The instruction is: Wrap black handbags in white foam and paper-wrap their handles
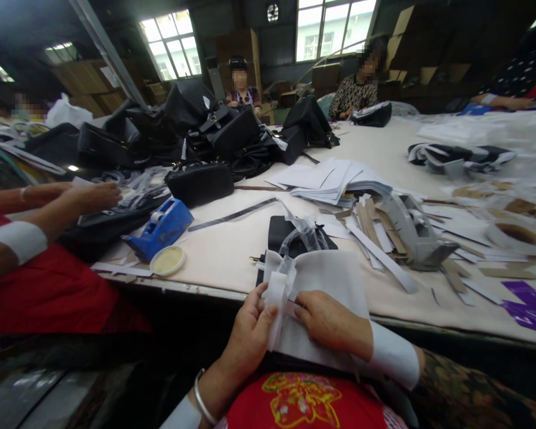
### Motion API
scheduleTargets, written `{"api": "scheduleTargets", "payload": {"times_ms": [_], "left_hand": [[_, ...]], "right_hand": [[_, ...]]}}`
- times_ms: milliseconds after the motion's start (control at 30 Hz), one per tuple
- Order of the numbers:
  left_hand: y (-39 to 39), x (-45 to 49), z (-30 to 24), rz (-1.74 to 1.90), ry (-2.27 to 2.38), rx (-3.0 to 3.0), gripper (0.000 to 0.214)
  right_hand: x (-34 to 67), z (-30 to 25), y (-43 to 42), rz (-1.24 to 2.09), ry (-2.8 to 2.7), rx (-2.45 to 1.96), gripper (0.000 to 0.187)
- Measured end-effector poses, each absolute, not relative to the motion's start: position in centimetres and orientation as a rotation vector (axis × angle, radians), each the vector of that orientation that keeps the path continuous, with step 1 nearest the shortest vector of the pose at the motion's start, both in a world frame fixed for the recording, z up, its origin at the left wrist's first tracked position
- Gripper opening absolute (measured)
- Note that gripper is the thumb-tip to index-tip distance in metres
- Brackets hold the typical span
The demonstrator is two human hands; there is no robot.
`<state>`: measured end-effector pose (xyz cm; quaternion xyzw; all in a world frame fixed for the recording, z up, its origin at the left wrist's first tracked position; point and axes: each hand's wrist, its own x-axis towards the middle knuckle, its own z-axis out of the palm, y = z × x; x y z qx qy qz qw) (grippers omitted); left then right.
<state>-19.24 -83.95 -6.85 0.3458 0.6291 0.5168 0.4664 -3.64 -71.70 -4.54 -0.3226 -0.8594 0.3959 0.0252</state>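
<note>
At the table's front edge lies a black bag (279, 231), partly covered by a white sheet of wrapping (337, 277). Clear plastic film (306, 229) loops over its top. My left hand (249, 326) is closed around a white wrapped strip (277, 291), thumb in front and fingers behind. On the other side of this strip, my right hand (330, 319) pinches a small white piece against it, fingertips partly hidden. What lies inside the white wrapping cannot be seen. A gold-coloured metal end shows at the bag's left side.
Left of the bag are a blue tape dispenser (163, 229) and a round tub (168, 261). A grey tape dispenser (413, 232) stands right among card strips. Behind are white sheets (330, 179) and piled black bags (201, 179). A co-worker's hands (89, 196) work at left.
</note>
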Motion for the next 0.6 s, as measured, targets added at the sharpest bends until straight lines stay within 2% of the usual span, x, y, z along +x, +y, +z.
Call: {"api": "scheduleTargets", "payload": {"times_ms": [33, 233, 600], "left_hand": [[-84.1, -19.2, -6.9, 1.250, 1.611, 0.877, 0.065], [-84.4, -19.0, -6.4, 1.233, 1.741, 0.990, 0.069], [-85.0, -18.4, -6.4, 1.243, 1.863, 1.112, 0.071]], "right_hand": [[-3.9, -4.6, -71.7, 1.253, -2.651, -0.976, 0.021], [-4.8, -5.4, -72.5, 1.900, -2.214, -0.982, 0.028], [-6.0, -6.8, -74.0, 2.041, -1.841, -1.158, 0.025]]}}
